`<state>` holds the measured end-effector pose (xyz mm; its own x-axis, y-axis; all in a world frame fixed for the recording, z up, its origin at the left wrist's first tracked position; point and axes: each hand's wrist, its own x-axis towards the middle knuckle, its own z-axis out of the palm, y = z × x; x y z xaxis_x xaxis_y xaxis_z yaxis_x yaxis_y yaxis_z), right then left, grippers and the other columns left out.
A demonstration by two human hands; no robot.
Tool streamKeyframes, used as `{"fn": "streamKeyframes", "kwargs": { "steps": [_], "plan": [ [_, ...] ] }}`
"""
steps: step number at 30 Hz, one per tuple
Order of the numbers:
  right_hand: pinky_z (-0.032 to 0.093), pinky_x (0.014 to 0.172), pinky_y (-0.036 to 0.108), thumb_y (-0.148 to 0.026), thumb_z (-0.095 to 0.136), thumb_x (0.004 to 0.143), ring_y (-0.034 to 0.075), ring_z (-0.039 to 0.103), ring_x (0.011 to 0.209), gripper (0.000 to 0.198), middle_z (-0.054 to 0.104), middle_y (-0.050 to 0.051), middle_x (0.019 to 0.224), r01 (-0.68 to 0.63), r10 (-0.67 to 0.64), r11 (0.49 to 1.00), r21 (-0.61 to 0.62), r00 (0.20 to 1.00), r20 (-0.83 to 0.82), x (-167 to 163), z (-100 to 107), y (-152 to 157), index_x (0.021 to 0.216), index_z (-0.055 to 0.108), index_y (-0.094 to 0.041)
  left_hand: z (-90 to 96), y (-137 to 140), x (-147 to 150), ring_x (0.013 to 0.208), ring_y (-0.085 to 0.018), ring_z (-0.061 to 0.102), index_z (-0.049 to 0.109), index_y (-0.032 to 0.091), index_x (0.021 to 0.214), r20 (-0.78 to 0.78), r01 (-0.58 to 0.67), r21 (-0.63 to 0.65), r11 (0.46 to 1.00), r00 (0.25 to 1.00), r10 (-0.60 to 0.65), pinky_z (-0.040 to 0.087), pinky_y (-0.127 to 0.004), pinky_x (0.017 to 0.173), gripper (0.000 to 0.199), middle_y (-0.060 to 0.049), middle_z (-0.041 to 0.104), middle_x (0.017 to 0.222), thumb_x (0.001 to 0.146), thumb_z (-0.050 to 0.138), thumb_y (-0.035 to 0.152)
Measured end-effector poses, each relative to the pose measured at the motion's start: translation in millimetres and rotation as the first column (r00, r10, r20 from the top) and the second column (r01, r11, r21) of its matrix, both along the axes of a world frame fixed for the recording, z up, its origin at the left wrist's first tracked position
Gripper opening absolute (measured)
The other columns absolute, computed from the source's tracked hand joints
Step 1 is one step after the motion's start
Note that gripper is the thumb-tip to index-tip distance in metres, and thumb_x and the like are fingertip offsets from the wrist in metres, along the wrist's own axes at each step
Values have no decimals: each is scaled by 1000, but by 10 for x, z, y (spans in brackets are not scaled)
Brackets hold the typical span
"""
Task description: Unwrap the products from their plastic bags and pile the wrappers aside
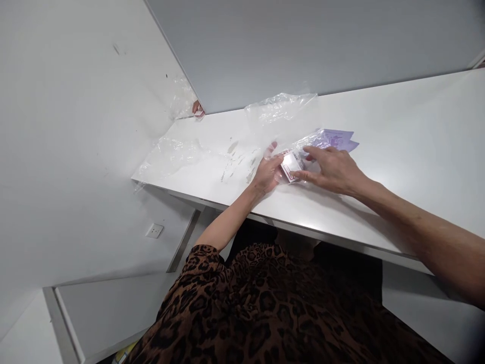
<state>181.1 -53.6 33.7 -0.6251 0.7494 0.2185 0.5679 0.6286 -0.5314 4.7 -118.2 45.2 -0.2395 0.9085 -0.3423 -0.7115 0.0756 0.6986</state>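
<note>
A small pack with a white printed label (291,166) is held above the white table, with clear plastic around it. My left hand (266,174) grips the pack's left side, its fingers partly hidden behind the plastic. From the right, my right hand (339,170) pinches it, thumb along the near edge and fingertips at the far edge. What the pack contains is hard to make out. Clear plastic film (282,112) spreads on the table just beyond my hands. A purple printed bag or sheet (335,139) lies behind my right hand, partly under the film.
More crumpled clear plastic (170,154) lies at the table's left end, against the wall. A grey partition (322,40) rises along the back edge. Another person's hand (196,106) shows past its left edge. A wall socket (155,231) is below the table at left.
</note>
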Motion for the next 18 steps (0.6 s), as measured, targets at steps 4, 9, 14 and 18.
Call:
{"fn": "streamKeyframes", "kwargs": {
  "steps": [4,9,14,18],
  "plan": [
    [45,102,74,-91,61,84,51,63,124,93,77,19,121,25,-23,999,-27,999,46,-60,-68,-15,145,60,-21,71,-55,41,137,-30,71,62,33,143,39,34,16,999,999,-35,62,-53,106,51,-6,75,138,95,77,28],
    [44,107,70,-87,75,78,50,62,125,91,73,20,122,109,-114,984,-143,993,-29,-99,-20,-55,139,59,-21,80,-72,45,143,-31,67,64,32,142,67,84,40,996,994,-87,61,-56,110,42,-7,71,148,101,70,20],
    [51,92,57,-91,78,69,40,66,104,76,72,11,97,62,-97,956,-287,989,-109,-83,-27,-9,98,63,-23,41,-10,-8,147,-30,64,63,29,146,139,78,-6,997,987,-76,59,-56,117,39,-9,66,156,111,51,16],
    [51,83,50,-88,85,62,29,62,84,74,67,6,81,17,-88,949,-315,973,-213,-98,-74,-58,83,56,-24,35,14,-31,148,-31,63,62,28,147,165,82,-31,996,983,-76,55,-59,121,39,-10,64,159,112,49,17]
  ]
}}
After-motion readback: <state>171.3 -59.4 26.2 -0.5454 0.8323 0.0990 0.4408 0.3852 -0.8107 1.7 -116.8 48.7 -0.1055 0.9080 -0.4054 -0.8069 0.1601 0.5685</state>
